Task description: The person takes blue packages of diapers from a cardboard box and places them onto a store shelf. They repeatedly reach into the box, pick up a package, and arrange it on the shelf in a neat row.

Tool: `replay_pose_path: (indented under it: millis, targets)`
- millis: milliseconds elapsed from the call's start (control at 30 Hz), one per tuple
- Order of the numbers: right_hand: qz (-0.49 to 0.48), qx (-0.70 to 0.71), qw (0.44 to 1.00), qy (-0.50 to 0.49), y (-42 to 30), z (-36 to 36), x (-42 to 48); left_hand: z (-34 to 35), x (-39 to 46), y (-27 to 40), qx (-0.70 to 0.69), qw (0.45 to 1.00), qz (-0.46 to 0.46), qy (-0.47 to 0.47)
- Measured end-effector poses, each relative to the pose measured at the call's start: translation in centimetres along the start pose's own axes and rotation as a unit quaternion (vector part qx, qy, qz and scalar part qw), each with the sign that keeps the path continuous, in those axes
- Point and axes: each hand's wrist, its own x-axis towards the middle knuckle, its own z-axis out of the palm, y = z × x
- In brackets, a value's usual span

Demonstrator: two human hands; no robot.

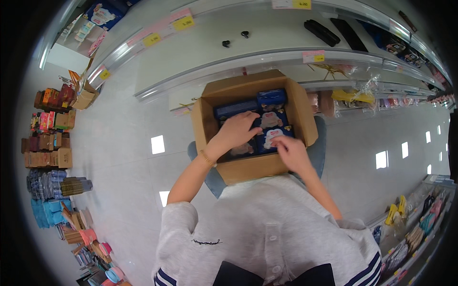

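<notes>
An open cardboard box (250,171) stands in front of my body on a blue-grey seat (319,139). Inside lie several dark blue packs with printed fronts, among them a pack at the back right (271,100) and a pack nearer the front (266,141). My left hand (238,130) reaches in over the packs, thumb and fingers apart. Over the front right pack is my right hand (291,152), fingers bent and their tips at its printed face. Whether the right fingers grip it cannot be told. The hands partly hide the packs beneath them.
Beyond the box runs a shelf (186,68) with price tags on its edges. Two black earbuds (226,43), a black case (322,33) and a flat black object (349,34) lie on it. Stacked cartons (48,159) line the left wall; hanging goods (415,236) fill a right rack.
</notes>
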Motion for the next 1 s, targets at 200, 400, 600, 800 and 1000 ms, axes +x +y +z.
replay_pose_path:
  millis: [200,400,600,800,1000]
  targets:
    - [-0.161,-0.116,0.975,0.096,2.0,1.4,-1.4,12.6,5.4,-4.2,0.022,0.975,0.004,-0.221]
    - [-0.203,-0.066,0.964,0.158,1.9,0.9,-0.8,10.1,5.1,-3.3,0.163,0.983,-0.008,-0.086]
    - [-0.105,0.160,0.961,0.200,1.2,0.7,-0.7,0.9,1.0,0.3,-0.126,0.972,-0.199,-0.015]
    - [-0.092,0.185,0.976,0.067,-3.3,-0.8,2.9,-3.1,-3.0,4.1,-0.348,0.913,-0.089,0.195]
    - [-0.092,0.202,0.974,-0.037,-13.7,-4.4,9.3,-9.8,-6.0,2.9,-0.400,0.871,0.090,0.272]
